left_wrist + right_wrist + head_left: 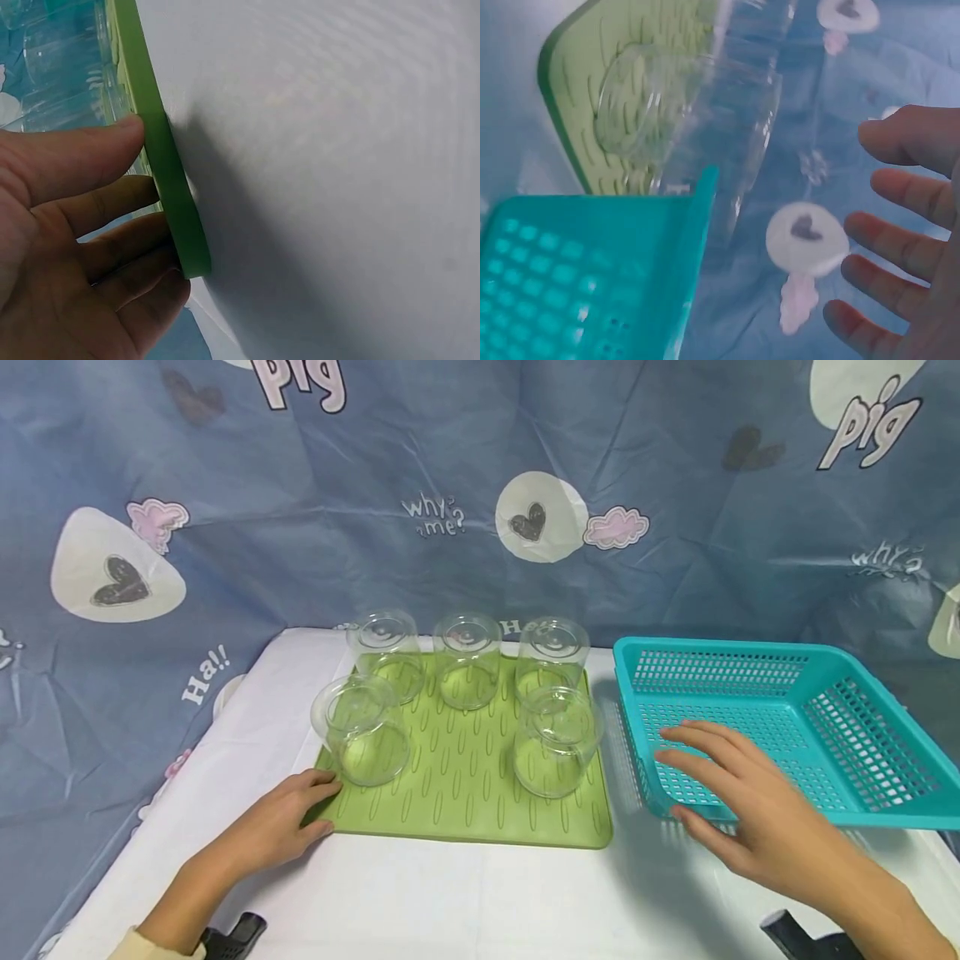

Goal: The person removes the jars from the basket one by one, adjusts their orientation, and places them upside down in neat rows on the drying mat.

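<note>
Several clear plastic cups stand on a green ribbed mat [457,814]. Three form a back row: a left one [386,647], a middle one [468,652] and a right one [553,652]. Nearer are a front left cup [367,735] and a front right cup [557,747]. My left hand [281,818] touches the mat's front left corner, thumb at the front edge and fingers along the side; in the left wrist view its fingertips meet the mat's green rim [161,150]. My right hand [750,814] hovers over the front left corner of a turquoise basket [641,727], fingers spread and holding nothing.
The perforated basket sits at the right, close beside the mat. A white cloth [480,902] covers the table. Behind it hangs a blue printed sheet [315,543], close to the back row of cups.
</note>
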Action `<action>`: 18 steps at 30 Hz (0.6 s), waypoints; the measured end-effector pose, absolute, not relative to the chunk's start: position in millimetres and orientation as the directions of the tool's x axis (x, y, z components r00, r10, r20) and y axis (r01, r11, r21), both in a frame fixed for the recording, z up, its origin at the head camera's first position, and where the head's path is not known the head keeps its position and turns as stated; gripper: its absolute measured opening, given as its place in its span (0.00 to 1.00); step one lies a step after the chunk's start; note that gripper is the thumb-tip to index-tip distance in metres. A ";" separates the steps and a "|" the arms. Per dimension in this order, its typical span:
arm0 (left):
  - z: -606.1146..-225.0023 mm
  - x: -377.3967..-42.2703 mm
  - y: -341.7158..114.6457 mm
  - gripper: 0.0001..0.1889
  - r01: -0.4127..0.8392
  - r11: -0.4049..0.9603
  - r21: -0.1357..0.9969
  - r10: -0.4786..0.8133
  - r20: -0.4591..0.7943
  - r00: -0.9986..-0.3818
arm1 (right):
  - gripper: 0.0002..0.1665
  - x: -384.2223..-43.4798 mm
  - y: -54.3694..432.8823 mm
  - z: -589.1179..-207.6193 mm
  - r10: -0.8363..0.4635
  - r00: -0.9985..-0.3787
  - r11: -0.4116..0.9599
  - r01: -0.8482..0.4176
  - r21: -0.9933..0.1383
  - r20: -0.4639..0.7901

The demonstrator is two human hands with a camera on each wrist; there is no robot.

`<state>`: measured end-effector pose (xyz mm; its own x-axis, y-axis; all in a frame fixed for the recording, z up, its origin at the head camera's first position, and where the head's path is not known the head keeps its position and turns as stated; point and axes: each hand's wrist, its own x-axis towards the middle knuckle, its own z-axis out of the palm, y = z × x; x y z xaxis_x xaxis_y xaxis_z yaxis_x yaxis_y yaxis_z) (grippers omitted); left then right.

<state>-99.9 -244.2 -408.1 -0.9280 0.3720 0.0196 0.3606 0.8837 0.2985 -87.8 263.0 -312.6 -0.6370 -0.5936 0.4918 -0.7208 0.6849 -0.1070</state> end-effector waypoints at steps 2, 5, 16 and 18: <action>-408.7 -97.9 -244.3 0.25 0.360 0.882 0.306 0.373 0.017 -0.928 | 0.33 -79.8 270.3 -316.0 -0.568 -0.639 0.683 -0.717 -0.135 0.519; -408.7 -95.2 -245.7 0.25 0.352 0.884 0.307 0.370 0.000 -0.929 | 0.33 -73.8 276.8 -320.7 -0.540 -0.656 0.689 -0.704 -0.172 0.528; -408.4 -96.2 -249.0 0.30 0.348 0.869 0.351 0.386 -0.043 -0.922 | 0.32 -82.3 279.6 -326.6 -0.526 -0.703 0.728 -0.663 -0.174 0.479; -406.6 -96.7 -249.9 0.33 0.322 0.857 0.402 0.382 -0.077 -0.921 | 0.41 -84.9 278.9 -324.7 -0.512 -0.728 0.750 -0.637 -0.175 0.456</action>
<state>-96.7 -249.9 -406.6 -0.9211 0.3818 -0.0765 0.3219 0.8573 0.4018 -84.9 278.9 -324.7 -0.7280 -0.5123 0.4555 -0.6375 0.7504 -0.1748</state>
